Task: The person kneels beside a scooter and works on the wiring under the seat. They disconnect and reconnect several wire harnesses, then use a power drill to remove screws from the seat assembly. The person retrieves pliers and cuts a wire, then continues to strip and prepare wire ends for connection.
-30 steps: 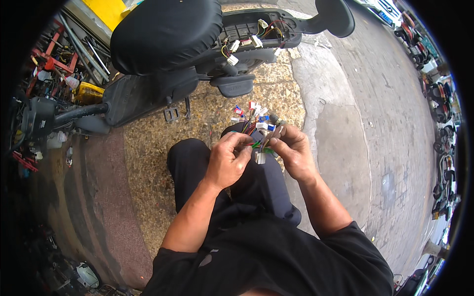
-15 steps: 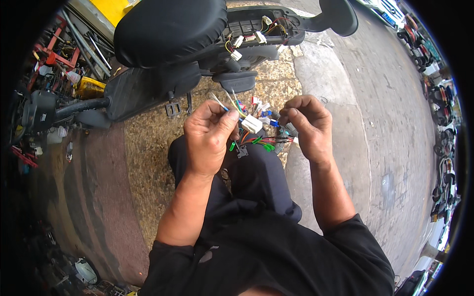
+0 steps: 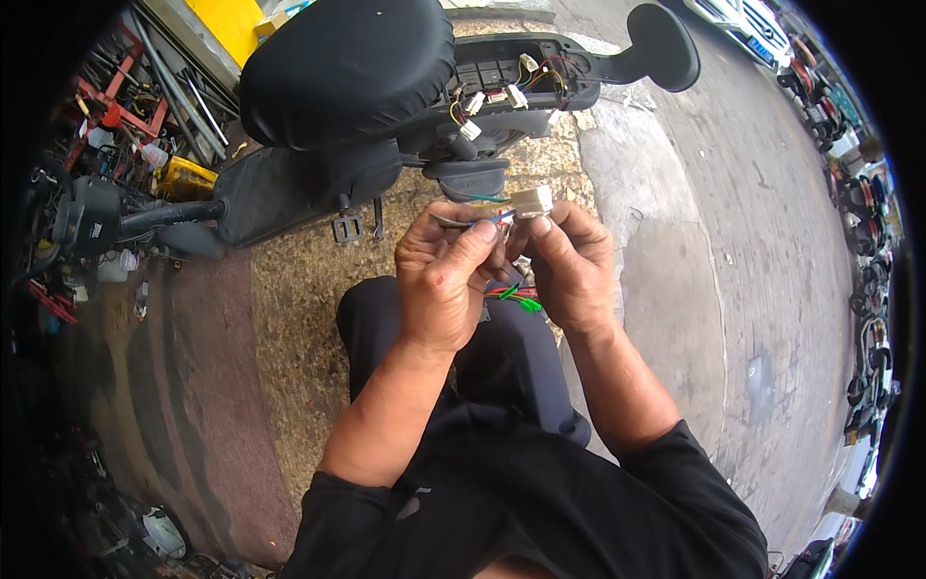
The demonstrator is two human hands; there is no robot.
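Note:
A white plastic wire connector (image 3: 531,202) is held up in front of me between both hands. My left hand (image 3: 449,270) pinches the thin wires (image 3: 482,221) that run into it, blue, green and pale ones among them. My right hand (image 3: 576,265) grips the connector's body between thumb and fingers. Below the hands, over my knees, lies a bundle of wires with green sleeves (image 3: 521,299); my hands cover most of that bundle.
An electric scooter with a black seat (image 3: 347,72) stands ahead, its rear compartment (image 3: 482,77) exposed with several white connectors (image 3: 471,129) on wires. Metal parts and pipes (image 3: 174,87) crowd the left. A white car (image 3: 748,29) and more scooters (image 3: 868,232) line the right.
My right hand has come left and closed on the white connector, which is now raised and turned. My left hand has moved right with the wires. The view has shifted slightly.

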